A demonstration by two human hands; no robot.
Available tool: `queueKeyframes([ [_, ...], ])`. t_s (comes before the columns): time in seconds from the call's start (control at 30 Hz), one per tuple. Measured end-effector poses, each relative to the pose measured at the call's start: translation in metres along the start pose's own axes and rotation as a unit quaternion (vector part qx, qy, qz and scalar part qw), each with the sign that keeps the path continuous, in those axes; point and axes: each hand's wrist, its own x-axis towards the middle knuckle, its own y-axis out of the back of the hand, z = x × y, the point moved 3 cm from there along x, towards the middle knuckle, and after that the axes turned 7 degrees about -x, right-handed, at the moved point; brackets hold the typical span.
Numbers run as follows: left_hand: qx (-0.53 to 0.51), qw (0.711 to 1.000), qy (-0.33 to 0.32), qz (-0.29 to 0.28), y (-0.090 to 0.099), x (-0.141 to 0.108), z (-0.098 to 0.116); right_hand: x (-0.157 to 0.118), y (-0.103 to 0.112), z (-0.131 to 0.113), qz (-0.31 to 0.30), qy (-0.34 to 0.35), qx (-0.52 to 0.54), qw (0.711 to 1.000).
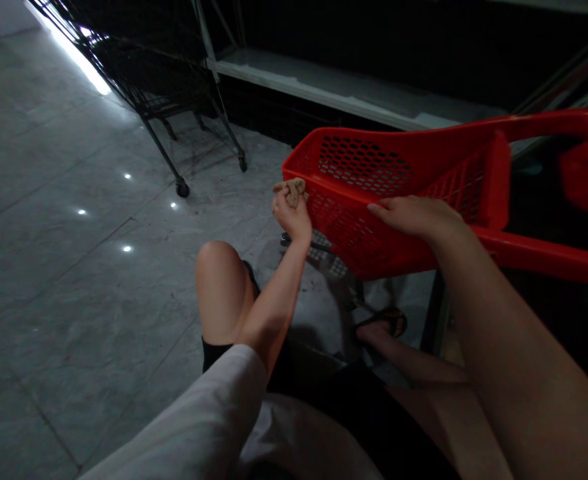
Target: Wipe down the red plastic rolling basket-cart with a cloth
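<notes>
There's a crumpled tan cloth, clenched in the left hand just beside the corner of a red plastic shopping basket, and the right hand lies open, flat on the basket's side! The long handle runs off the right edge, and the cloth's folds are hard to make out in the gloom.

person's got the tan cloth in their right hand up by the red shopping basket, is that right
Not quite: the cloth is in the other hand. The head view shows the tan cloth held in the left hand, up by the red plastic shopping basket. The right hand lies open on the basket's rim, holding no cloth.
</notes>
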Motion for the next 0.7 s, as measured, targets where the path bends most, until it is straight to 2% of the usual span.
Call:
queueKeyframes([
  [0.1,-0.007,1.0,-0.003,-0.006,-0.007,0.004,-0.002,-0.004,0.002,-0.002,-0.016,-0.004,-0.014,1.0],
  [0.2,-0.007,1.0,0.008,-0.004,-0.018,-0.019,-0.002,-0.008,0.006,-0.005,-0.032,-0.009,-0.023,0.999],
  [0.3,0.0,0.999,0.027,0.037,-0.023,-0.039,-0.005,-0.011,0.007,-0.007,-0.024,-0.011,-0.021,0.999],
  [0.4,0.0,0.996,0.063,0.064,-0.02,-0.042,-0.009,-0.013,0.006,-0.01,-0.011,-0.008,-0.022,1.0],
  [0.57,-0.013,0.996,0.09,0.016,-0.018,-0.028,-0.006,-0.018,0.006,-0.015,0.005,-0.003,-0.023,1.0],
  [0.63,-0.004,0.997,0.083,-0.008,-0.022,-0.033,0.001,-0.019,0.007,-0.016,0.009,-0.007,-0.023,1.0],
  [0.7,0.002,0.997,0.071,-0.038,-0.028,-0.051,0.01,-0.018,0.007,-0.015,0.005,-0.018,-0.019,1.0],
])
